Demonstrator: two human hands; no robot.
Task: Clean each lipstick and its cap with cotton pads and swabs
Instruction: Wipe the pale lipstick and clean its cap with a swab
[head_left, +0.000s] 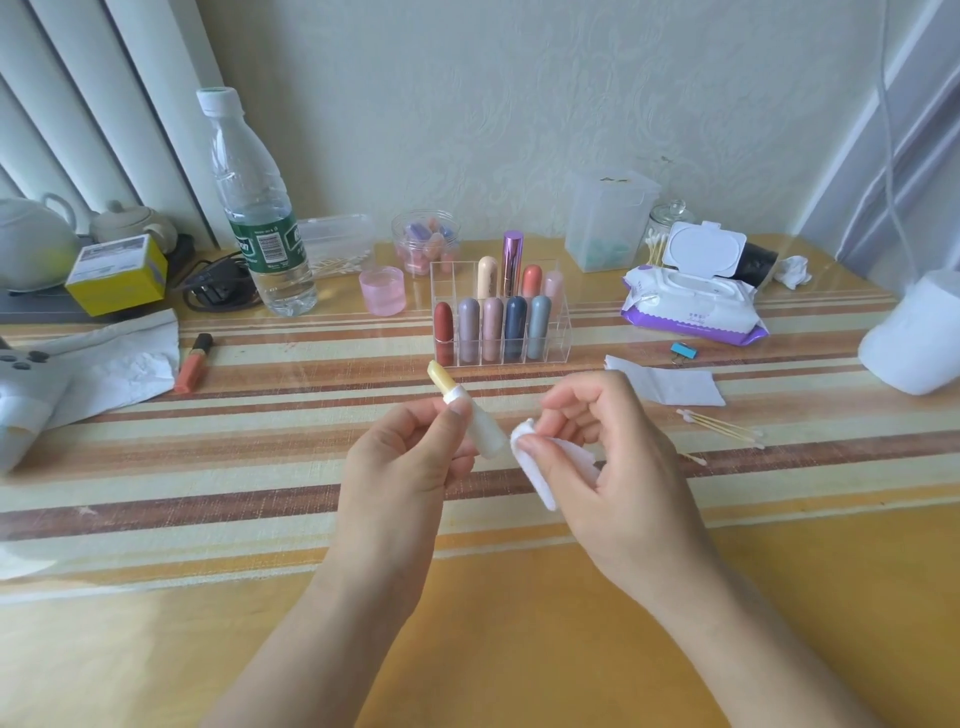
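Observation:
My left hand (400, 462) grips an uncapped lipstick (470, 410) with a white tube and a pale yellow tip that points up and left. Just to its right, my right hand (618, 467) pinches a folded white cotton pad (545, 467) between thumb and fingers, close to the tube's lower end. A clear acrylic organizer (563, 332) behind my hands holds several capped lipsticks in red, mauve, pink, navy, grey, cream, purple and coral. Loose cotton swabs (727, 428) lie on the table to the right.
An orange lipstick (193, 364) lies at left beside crumpled tissue (124, 358). A water bottle (260, 208), pink cap (382, 291), open wet-wipe pack (691, 296), flat white pads (670, 384), blue clip (683, 352) and white object (914, 338) ring the striped table.

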